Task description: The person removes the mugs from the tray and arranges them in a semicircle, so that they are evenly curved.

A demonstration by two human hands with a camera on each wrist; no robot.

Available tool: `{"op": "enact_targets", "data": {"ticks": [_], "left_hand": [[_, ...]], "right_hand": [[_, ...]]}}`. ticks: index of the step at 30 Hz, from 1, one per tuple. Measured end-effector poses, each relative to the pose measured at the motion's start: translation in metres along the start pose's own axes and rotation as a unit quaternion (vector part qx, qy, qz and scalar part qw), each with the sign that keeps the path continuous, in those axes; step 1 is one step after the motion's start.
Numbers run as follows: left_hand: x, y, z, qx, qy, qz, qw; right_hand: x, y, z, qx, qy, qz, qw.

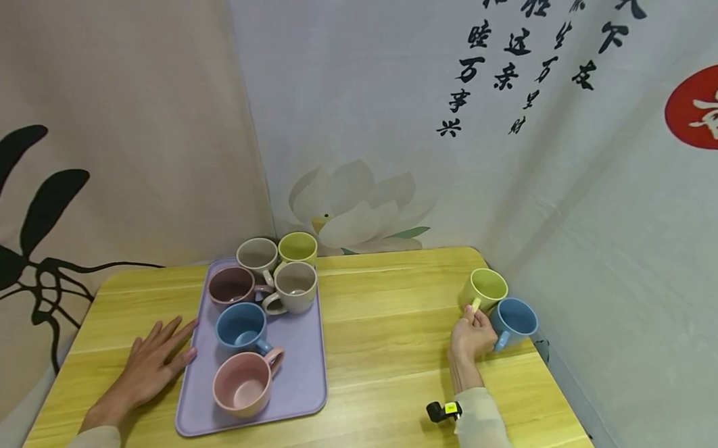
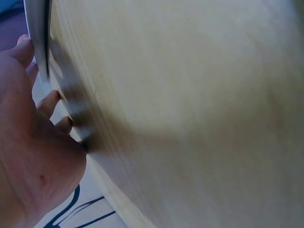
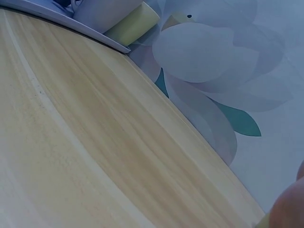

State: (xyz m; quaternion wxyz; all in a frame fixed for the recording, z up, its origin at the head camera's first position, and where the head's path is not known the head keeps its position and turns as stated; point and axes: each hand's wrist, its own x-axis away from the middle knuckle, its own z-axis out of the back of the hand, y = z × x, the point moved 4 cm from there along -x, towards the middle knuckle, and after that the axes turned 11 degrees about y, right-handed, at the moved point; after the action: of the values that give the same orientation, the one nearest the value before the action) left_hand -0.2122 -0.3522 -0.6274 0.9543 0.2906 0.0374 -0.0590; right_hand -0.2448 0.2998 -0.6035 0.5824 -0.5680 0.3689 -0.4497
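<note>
My right hand [image 1: 471, 336] pinches the handle of a yellow-green mug [image 1: 485, 286] on the right part of the table. A blue mug [image 1: 515, 319] stands just beside that hand. At the left, my left hand [image 1: 153, 363] lies with fingers spread, its fingertips at the edge of a lilac tray [image 1: 300, 383]. In the left wrist view the left hand [image 2: 33, 137] has its thumb at the tray's rim [image 2: 39, 28]. Only a bit of the right hand [image 3: 289, 204] shows in the right wrist view, at the lower right corner.
The tray bears a pink mug [image 1: 242, 386], a blue mug [image 1: 240, 327], a dark mauve mug [image 1: 231, 286], two grey-beige mugs [image 1: 297, 288] and a yellow-green mug [image 1: 298, 246]. Printed cloth [image 1: 359, 116] hangs behind the wooden table [image 1: 394, 317] and along its right side.
</note>
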Motion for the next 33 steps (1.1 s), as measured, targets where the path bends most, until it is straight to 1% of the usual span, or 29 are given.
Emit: {"op": "enact_targets", "data": {"ticks": [5,13,19,22,25,29,33], "left_hand": [[0.0,0.001,0.0,0.002,0.002,-0.003,1.0],[0.0,0.0,-0.001,-0.001,0.005,-0.005,1.0],[0.0,-0.001,0.0,-0.001,0.005,-0.004,1.0],[0.0,-0.001,0.0,-0.001,0.003,-0.002,1.0],[0.0,-0.001,0.0,0.0,0.002,0.0,1.0],[-0.001,-0.002,-0.001,-0.002,0.003,-0.002,1.0],[-0.001,-0.002,-0.001,0.0,0.002,-0.002,1.0]], "right_hand": [[0.002,0.001,0.002,0.007,0.003,0.009,1.0],[0.006,0.002,0.004,0.034,-0.015,0.022,0.999],[0.007,0.002,0.006,0.057,0.003,0.036,0.998],[0.007,0.002,0.007,0.058,0.009,0.049,0.997],[0.009,0.003,0.008,0.052,0.0,0.061,0.997],[0.013,0.004,0.01,0.034,-0.024,0.074,0.996],[0.02,0.003,0.016,0.036,-0.048,0.088,0.994]]}}
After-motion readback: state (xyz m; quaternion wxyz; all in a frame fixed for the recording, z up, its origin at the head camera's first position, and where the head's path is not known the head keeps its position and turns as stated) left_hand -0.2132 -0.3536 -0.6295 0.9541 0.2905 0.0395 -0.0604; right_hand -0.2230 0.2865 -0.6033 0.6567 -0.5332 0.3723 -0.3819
